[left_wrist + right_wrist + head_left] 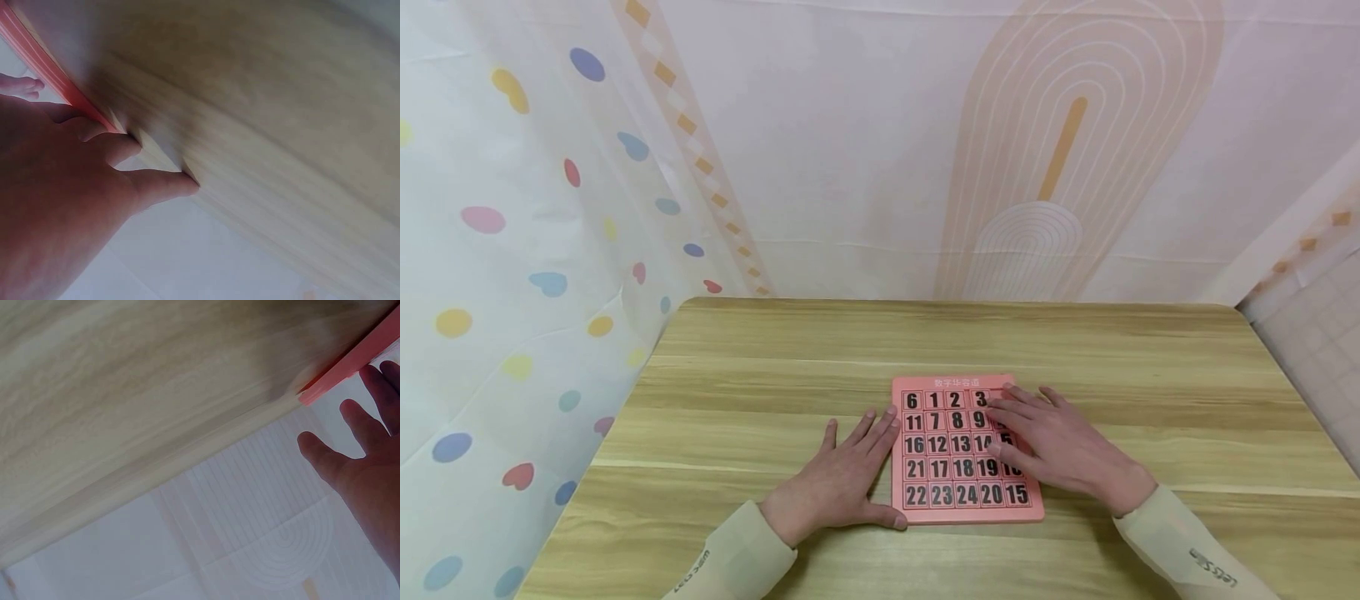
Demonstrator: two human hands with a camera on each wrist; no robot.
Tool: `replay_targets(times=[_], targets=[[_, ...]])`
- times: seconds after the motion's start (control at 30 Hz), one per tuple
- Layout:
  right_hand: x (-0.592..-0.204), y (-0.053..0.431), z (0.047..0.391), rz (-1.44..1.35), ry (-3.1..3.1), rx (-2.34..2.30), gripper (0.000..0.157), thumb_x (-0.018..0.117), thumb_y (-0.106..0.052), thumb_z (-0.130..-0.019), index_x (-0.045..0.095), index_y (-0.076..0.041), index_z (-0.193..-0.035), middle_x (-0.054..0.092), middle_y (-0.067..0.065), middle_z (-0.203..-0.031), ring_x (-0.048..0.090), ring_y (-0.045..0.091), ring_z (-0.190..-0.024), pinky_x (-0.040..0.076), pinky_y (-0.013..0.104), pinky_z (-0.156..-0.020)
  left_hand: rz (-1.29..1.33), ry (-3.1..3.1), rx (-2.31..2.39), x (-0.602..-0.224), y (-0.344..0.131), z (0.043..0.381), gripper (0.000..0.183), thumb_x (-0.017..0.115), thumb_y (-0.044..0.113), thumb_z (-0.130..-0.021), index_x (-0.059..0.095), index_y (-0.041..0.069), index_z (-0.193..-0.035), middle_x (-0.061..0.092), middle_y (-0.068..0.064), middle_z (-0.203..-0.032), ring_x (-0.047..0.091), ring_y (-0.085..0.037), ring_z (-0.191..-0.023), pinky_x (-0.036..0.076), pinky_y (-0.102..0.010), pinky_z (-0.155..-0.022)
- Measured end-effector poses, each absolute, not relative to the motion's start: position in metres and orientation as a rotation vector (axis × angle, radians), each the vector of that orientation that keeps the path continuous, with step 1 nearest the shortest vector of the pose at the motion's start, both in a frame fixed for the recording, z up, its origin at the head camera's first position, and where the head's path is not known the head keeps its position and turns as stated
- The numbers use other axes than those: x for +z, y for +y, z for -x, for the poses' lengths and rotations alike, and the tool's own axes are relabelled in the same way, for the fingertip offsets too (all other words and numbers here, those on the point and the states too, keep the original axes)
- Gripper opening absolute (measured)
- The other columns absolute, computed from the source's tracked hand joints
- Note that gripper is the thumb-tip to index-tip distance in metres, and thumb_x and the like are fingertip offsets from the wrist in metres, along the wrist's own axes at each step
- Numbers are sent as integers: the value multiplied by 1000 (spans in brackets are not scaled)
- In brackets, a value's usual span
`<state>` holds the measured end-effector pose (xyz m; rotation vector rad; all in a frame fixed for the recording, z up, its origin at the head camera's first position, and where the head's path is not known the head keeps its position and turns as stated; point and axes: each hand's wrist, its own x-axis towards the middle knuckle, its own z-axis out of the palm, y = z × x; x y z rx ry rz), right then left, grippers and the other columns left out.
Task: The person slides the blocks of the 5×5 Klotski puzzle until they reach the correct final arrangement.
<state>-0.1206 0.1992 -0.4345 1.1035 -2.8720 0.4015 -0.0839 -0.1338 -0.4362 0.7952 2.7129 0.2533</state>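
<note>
A pink number slide puzzle (951,446) with black-numbered square tiles lies flat on the table. My left hand (838,483) rests along its left side, fingers spread and straight, the thumb at the near left corner. In the left wrist view its fingertips touch the puzzle's edge (59,78) and the wood. My right hand (1067,446) is over the puzzle's right side, fingers reaching across the right-hand tiles and partly hiding them. An apparent gap at the top right is partly covered too. The right wrist view shows those fingers above the pink frame (350,362); contact is unclear.
The puzzle lies on a wood-grain table (760,375) with rounded far corners. Behind it hangs a pale curtain (850,150) with arch patterns, and a dotted cloth (512,317) hangs at the left. Floor tiles (1315,333) show beyond the right edge.
</note>
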Motion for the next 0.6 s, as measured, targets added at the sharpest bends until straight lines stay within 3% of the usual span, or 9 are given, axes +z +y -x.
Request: replay_targets(times=[0.6], targets=[[-437, 194, 122, -1118, -2863, 410, 57, 52, -52, -105, 66, -9, -140, 61, 6, -146, 47, 34, -143, 29, 66, -117, -787, 2710, 259, -436, -134, 84, 126, 67, 83, -75, 23, 6, -165, 14, -9, -173, 18, -36, -157, 16, -75, -116]])
